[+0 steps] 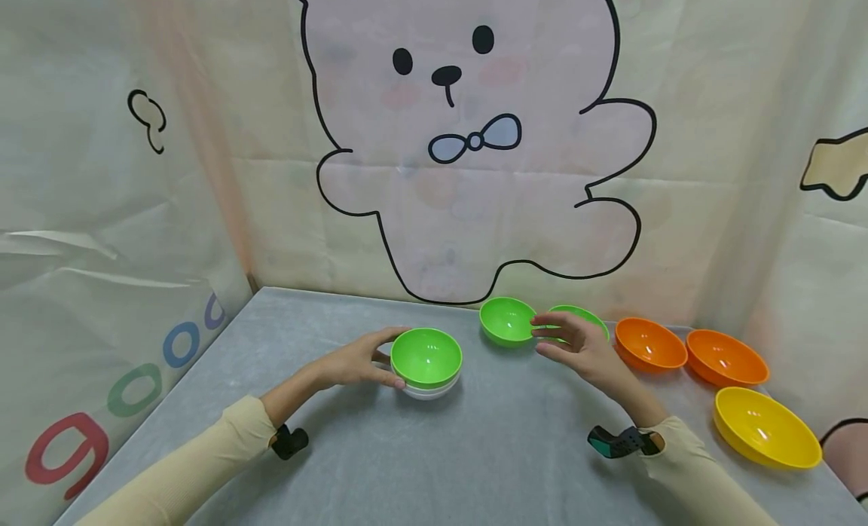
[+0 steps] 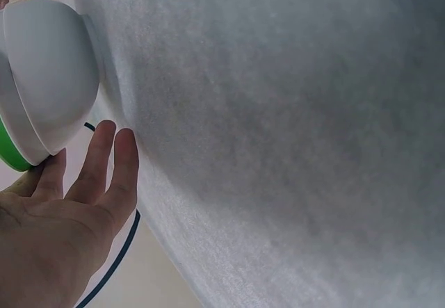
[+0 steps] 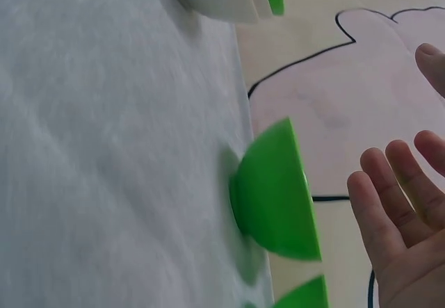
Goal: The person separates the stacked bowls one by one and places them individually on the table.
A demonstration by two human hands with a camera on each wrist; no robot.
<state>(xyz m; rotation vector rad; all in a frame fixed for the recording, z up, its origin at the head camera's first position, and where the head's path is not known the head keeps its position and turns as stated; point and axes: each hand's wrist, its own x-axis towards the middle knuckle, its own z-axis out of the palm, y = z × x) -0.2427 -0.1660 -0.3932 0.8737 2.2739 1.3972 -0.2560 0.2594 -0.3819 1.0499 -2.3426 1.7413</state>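
Note:
A green bowl [image 1: 426, 358] sits nested on top of white bowls [image 2: 52, 71] in a stack on the table. My left hand [image 1: 359, 359] is at the stack's left side, spread fingers touching it close to the rim. In the left wrist view, two of its fingers stretch out apart from the white wall. Over at the back, my right hand [image 1: 579, 349] hovers with fingers extended and nothing in them. It overlaps one green bowl [image 1: 588, 315] in the head view, just right of another green bowl [image 1: 505, 322]. The right wrist view has its fingertips apart from the nearest green bowl [image 3: 274, 193].
Two orange bowls [image 1: 651, 345] stand along the back right of the grey-covered table [image 1: 447, 458]. A yellow bowl [image 1: 766, 428] is near the right edge. A hanging cloth with a printed bear [image 1: 468, 209] closes off the back.

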